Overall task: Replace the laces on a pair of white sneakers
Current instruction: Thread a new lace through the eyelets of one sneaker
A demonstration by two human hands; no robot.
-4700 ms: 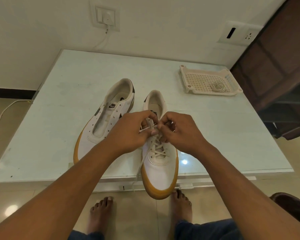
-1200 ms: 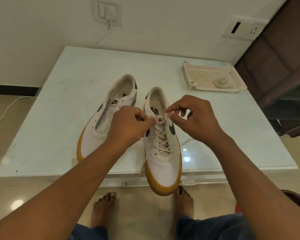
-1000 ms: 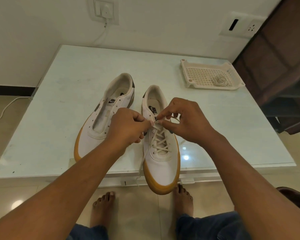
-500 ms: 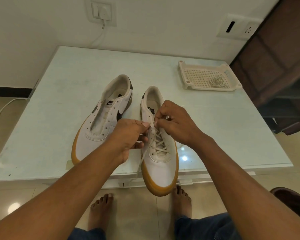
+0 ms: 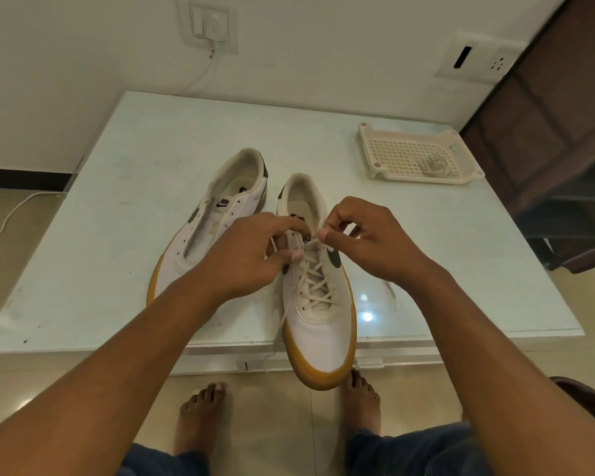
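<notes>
Nearest, the laced white sneaker with its gum sole lies on the glass table, its toe overhanging the near edge and a cream lace criss-crossed through its eyelets. The right hand pinches the lace between thumb and forefinger above the tongue. The left hand grips the other strand at the shoe's left side, and the loose end trails over the table edge. Just beside it lies the unlaced sneaker. Well apart, a perforated plastic tray holds a coiled lace.
</notes>
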